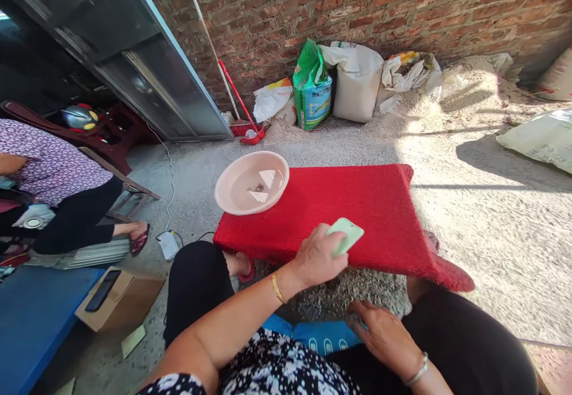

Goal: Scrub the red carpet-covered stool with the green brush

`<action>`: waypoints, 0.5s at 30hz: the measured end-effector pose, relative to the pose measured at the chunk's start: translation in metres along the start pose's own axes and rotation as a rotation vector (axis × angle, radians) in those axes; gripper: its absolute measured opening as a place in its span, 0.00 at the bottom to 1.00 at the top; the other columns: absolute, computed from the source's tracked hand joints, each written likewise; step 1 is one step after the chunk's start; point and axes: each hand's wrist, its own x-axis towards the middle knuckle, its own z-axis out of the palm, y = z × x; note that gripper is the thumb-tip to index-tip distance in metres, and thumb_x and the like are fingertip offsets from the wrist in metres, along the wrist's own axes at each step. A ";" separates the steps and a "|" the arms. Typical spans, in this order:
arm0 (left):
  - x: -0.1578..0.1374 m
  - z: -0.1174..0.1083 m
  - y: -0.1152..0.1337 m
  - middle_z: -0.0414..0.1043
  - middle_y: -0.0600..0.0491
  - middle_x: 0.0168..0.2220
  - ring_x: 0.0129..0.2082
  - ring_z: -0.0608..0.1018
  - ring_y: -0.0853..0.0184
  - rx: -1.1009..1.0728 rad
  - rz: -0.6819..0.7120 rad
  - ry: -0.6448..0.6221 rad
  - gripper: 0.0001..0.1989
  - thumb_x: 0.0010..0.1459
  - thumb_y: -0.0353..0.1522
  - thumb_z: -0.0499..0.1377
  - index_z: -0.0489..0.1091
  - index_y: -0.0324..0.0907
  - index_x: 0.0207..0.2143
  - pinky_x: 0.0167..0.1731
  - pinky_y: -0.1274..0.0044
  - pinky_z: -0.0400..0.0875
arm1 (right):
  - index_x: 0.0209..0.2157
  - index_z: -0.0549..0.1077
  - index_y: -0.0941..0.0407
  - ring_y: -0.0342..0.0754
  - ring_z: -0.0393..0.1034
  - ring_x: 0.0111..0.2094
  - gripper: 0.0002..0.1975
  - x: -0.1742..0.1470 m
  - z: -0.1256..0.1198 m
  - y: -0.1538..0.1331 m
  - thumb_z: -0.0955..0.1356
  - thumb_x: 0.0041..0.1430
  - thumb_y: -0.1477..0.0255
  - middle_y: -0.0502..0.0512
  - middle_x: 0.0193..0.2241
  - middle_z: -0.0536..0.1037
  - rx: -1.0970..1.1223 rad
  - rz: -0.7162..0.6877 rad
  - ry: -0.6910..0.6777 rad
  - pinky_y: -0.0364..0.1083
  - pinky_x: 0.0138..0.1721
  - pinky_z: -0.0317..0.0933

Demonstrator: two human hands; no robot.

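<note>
My left hand [319, 257], with a gold band at its wrist, is closed on a pale green rectangular piece [347, 235] with rounded corners. It holds this piece over the front part of a red cloth-covered bench [353, 195]. Lower down, between my knees, my right hand [383, 334] has its fingers apart and I see nothing in them. A blue item [326, 336] with white markings lies close to its fingertips. On the bench's left end sits a pale pink basin [230, 197] of water, with light reflections and small dark bits in it.
Another person [49, 168] sits at the left beside a blue table [40, 317]. A cardboard box [129, 302] with a black phone [102, 291] on it stands nearby, close to a white power strip [168, 245]. Sacks [357, 88] and a red dustpan [253, 137] line the brick wall.
</note>
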 end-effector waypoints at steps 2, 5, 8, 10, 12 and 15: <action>-0.019 -0.015 -0.042 0.63 0.50 0.46 0.46 0.70 0.62 0.077 -0.167 0.100 0.20 0.55 0.34 0.57 0.66 0.48 0.51 0.49 0.72 0.67 | 0.41 0.75 0.52 0.53 0.74 0.39 0.12 0.000 -0.002 -0.001 0.63 0.58 0.69 0.58 0.38 0.78 -0.092 0.001 -0.059 0.49 0.43 0.63; -0.048 -0.033 -0.096 0.62 0.48 0.46 0.47 0.70 0.61 0.217 -0.418 0.181 0.20 0.55 0.34 0.57 0.66 0.45 0.51 0.47 0.71 0.67 | 0.44 0.74 0.53 0.53 0.73 0.41 0.13 0.000 -0.003 0.000 0.62 0.60 0.69 0.58 0.40 0.78 -0.106 -0.012 -0.089 0.50 0.46 0.62; -0.067 -0.036 -0.119 0.62 0.49 0.42 0.44 0.72 0.61 0.279 -0.586 0.154 0.20 0.56 0.37 0.57 0.66 0.45 0.51 0.44 0.71 0.68 | 0.45 0.73 0.53 0.53 0.73 0.42 0.13 -0.001 -0.002 0.002 0.62 0.61 0.70 0.58 0.41 0.77 -0.102 -0.005 -0.096 0.51 0.47 0.61; -0.066 -0.026 -0.111 0.62 0.49 0.42 0.42 0.72 0.62 0.258 -0.579 0.130 0.20 0.56 0.37 0.57 0.66 0.45 0.51 0.43 0.71 0.68 | 0.45 0.73 0.53 0.54 0.73 0.42 0.13 -0.002 -0.002 0.003 0.62 0.61 0.70 0.59 0.42 0.77 -0.110 0.003 -0.107 0.52 0.48 0.60; -0.056 -0.008 -0.083 0.61 0.50 0.43 0.42 0.72 0.63 0.207 -0.479 0.109 0.20 0.55 0.37 0.57 0.66 0.46 0.51 0.43 0.72 0.69 | 0.44 0.73 0.54 0.54 0.72 0.42 0.13 -0.002 0.000 0.005 0.61 0.61 0.70 0.59 0.41 0.77 -0.122 0.007 -0.122 0.53 0.47 0.60; -0.034 0.026 -0.017 0.61 0.50 0.42 0.43 0.71 0.62 0.102 -0.194 0.012 0.19 0.53 0.37 0.58 0.67 0.47 0.48 0.42 0.73 0.70 | 0.43 0.74 0.55 0.55 0.73 0.41 0.13 0.000 0.008 0.009 0.62 0.59 0.71 0.59 0.38 0.77 -0.141 -0.006 -0.111 0.53 0.45 0.62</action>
